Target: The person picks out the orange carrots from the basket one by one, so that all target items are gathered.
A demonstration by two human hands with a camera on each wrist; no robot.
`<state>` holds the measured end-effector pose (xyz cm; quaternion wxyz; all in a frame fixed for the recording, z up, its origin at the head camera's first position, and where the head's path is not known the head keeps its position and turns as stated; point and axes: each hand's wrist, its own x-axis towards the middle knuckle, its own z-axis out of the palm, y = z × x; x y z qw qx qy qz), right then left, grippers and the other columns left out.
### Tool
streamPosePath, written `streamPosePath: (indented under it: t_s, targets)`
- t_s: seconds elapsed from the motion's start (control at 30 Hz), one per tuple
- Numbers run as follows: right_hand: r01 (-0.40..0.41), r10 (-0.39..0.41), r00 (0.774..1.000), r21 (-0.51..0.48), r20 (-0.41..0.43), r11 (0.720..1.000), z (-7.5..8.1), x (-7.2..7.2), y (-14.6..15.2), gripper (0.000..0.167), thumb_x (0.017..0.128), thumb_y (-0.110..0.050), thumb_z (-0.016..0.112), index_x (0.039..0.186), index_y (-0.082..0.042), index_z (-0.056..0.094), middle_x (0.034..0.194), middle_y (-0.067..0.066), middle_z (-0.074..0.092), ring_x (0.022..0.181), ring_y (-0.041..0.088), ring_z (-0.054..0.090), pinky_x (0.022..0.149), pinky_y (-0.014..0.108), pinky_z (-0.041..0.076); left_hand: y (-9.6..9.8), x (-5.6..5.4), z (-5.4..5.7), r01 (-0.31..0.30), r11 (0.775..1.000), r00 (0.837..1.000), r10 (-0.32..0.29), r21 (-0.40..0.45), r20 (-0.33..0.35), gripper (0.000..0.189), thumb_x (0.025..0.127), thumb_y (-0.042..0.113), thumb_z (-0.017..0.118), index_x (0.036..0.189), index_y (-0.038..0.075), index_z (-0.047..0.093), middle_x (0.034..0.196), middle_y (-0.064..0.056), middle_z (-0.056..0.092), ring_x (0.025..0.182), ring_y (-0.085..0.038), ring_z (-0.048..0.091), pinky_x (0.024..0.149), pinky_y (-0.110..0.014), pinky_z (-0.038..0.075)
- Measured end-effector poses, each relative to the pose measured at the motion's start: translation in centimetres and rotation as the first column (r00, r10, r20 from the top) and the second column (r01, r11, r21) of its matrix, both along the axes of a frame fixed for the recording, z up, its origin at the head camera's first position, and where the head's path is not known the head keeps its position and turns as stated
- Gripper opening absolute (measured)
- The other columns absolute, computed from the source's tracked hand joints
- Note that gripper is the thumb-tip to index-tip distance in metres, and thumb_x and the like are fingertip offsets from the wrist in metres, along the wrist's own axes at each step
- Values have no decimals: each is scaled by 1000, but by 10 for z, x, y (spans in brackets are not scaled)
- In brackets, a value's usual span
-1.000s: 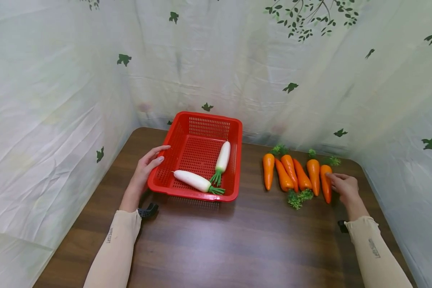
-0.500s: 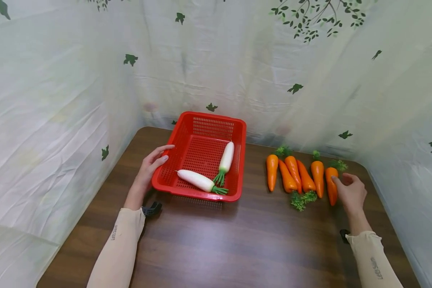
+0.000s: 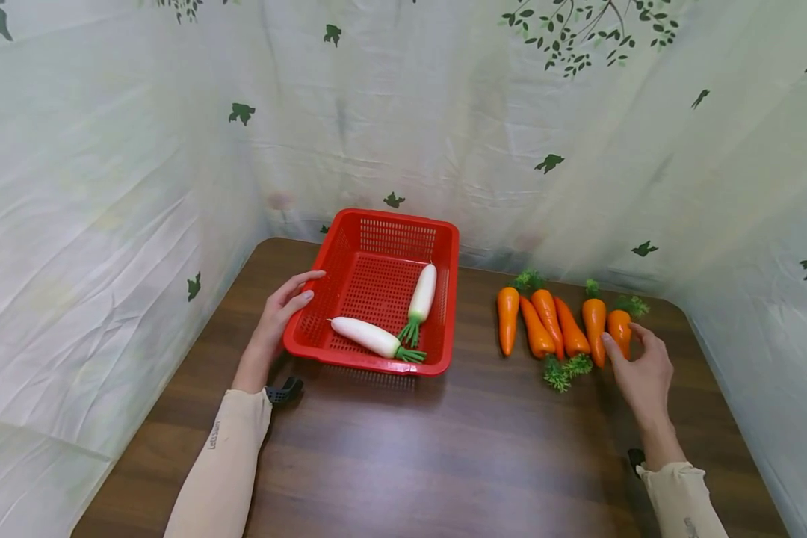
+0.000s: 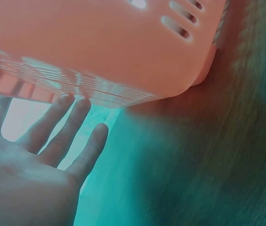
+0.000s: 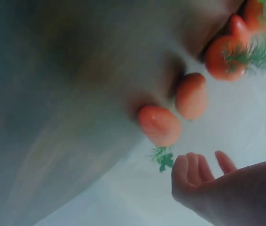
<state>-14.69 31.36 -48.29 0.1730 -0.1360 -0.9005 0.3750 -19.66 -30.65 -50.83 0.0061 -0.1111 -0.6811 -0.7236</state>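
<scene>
A red plastic basket (image 3: 376,291) stands left of centre in the head view, holding two white radishes (image 3: 366,336) with green stems. At its left wall is my left hand (image 3: 269,329); in the left wrist view its fingers (image 4: 72,127) are nearly straight, tips against or close to the outer wall. At the far right, my right hand (image 3: 645,373) is over the rightmost carrot (image 3: 619,329), thumb and fingers spread to either side and hiding its lower end. In the right wrist view a gap shows between the fingertips and the carrots, so contact cannot be told.
Several more orange carrots (image 3: 543,314) with green tops lie in a row to the left of my right hand. A brown wooden table (image 3: 444,448) bears everything. Pale leaf-print curtains (image 3: 403,134) hang around its back and sides.
My right hand has shifted left and nearer to me, its thumb now on the left side of the rightmost carrot. The left hand and the basket have stayed in place.
</scene>
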Motion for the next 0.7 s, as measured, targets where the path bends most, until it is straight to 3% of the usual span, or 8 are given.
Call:
streamPosePath:
  t_s: [0.23, 0.4, 0.7]
  targets:
    - [-106, 106, 994, 81, -5, 991, -8, 15, -12, 72, 96, -37, 78, 152, -1, 51, 152, 29, 50, 137, 49, 48, 112, 68, 42, -1, -1, -1, -6, 1000, 1000, 6, -12, 1, 46, 109, 25, 55, 154, 15, 52, 148, -16, 54, 118, -30, 63, 89, -32, 64]
    - [-178, 184, 982, 130, -31, 975, -13, 26, -15, 76, 93, -36, 81, 153, -2, 49, 156, 28, 46, 141, 51, 44, 113, 71, 38, -1, -4, -3, -11, 1000, 1000, 12, -25, 14, 46, 109, 26, 56, 154, 16, 52, 147, -16, 54, 117, -28, 64, 89, -32, 64]
    - [-292, 297, 955, 211, 10, 933, -19, 27, -23, 87, 95, -42, 78, 160, 0, 38, 164, 31, 35, 148, 55, 33, 115, 77, 31, -17, 5, 5, -26, 998, 998, 29, -60, 54, 49, 110, 29, 54, 158, 19, 48, 156, -14, 48, 124, -27, 60, 91, -29, 63]
